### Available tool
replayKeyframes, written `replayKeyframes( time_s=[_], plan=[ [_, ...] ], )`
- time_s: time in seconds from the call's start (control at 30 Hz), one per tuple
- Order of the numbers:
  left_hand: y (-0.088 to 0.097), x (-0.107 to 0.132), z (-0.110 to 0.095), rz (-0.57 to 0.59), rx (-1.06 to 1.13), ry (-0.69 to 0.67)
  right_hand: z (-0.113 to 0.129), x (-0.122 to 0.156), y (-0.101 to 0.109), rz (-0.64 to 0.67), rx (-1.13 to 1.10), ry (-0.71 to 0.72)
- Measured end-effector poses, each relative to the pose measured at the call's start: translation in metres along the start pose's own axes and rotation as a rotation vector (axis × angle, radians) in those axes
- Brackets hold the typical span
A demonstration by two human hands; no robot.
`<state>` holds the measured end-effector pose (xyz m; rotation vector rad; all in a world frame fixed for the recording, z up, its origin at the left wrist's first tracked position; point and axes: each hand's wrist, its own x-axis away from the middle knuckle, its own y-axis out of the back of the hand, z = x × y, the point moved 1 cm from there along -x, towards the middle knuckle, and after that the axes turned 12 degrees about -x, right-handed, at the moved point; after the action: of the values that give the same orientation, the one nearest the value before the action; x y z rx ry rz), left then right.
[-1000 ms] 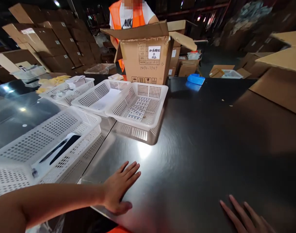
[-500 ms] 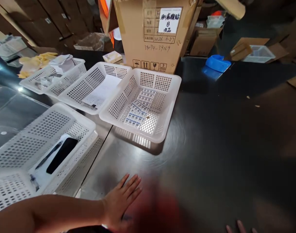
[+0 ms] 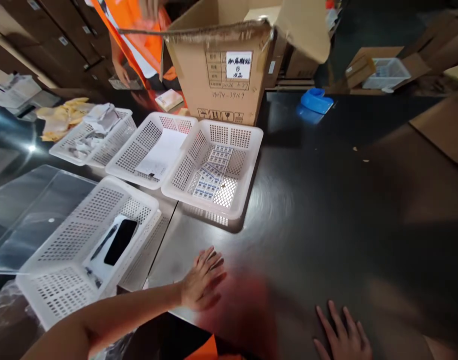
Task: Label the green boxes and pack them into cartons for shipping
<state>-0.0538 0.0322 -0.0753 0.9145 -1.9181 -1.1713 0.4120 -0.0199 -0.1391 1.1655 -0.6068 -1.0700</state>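
Observation:
My left hand hovers over or rests on the dark metal table, its fingers extended and nothing in it. Lower right, my right hand lies with fingers spread at the tabletop, also holding nothing. Ahead of my left hand stands a white perforated basket with printed label sheets inside. To the left of my forearm, another white basket contains a black phone, a pen and a white sheet beneath them.
A large open cardboard box with handwritten labels stands behind the baskets. A blue tape dispenser-like object sits at the far edge. Further baskets hold paper and crumpled scraps. A person in an orange vest stands behind the box.
The view has shifted, showing more of the box top and the person behind it. My right hand has come further into view, fingers spread. My left hand's fingers now look slightly raised.

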Motion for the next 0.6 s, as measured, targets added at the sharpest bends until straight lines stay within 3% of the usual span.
replayKeyframes(
  time_s=[0.07,0.1,0.13,0.2,0.27,0.33,0.4,0.5,0.6],
  plan=[
    [0.053,-0.046,0.013,-0.201,0.011,0.136,0.001,-0.002,0.000,-0.015,0.009,0.012],
    [0.083,-0.076,0.025,-0.241,0.014,0.296,0.002,-0.003,0.000,-0.024,0.014,0.013],
    [0.113,-0.106,0.040,-0.251,0.022,0.507,0.002,-0.004,0.001,-0.038,0.019,0.010],
    [0.164,-0.165,0.072,-0.256,0.022,0.694,0.003,-0.006,0.002,-0.060,0.027,0.007],
    [0.191,-0.209,0.103,-0.197,0.043,0.846,0.003,-0.006,0.002,-0.072,0.040,0.012],
    [0.196,-0.235,0.126,-0.134,0.060,0.966,0.001,-0.006,0.002,-0.071,0.056,0.024],
    [0.185,-0.250,0.138,-0.088,0.060,1.057,-0.002,-0.004,0.001,-0.064,0.068,0.025],
    [0.167,-0.265,0.141,-0.055,0.044,1.146,-0.005,0.000,-0.001,-0.036,0.080,0.018],
    [0.164,-0.280,0.141,-0.061,0.060,1.170,-0.005,0.002,-0.002,-0.029,0.074,0.004]
  ],
)
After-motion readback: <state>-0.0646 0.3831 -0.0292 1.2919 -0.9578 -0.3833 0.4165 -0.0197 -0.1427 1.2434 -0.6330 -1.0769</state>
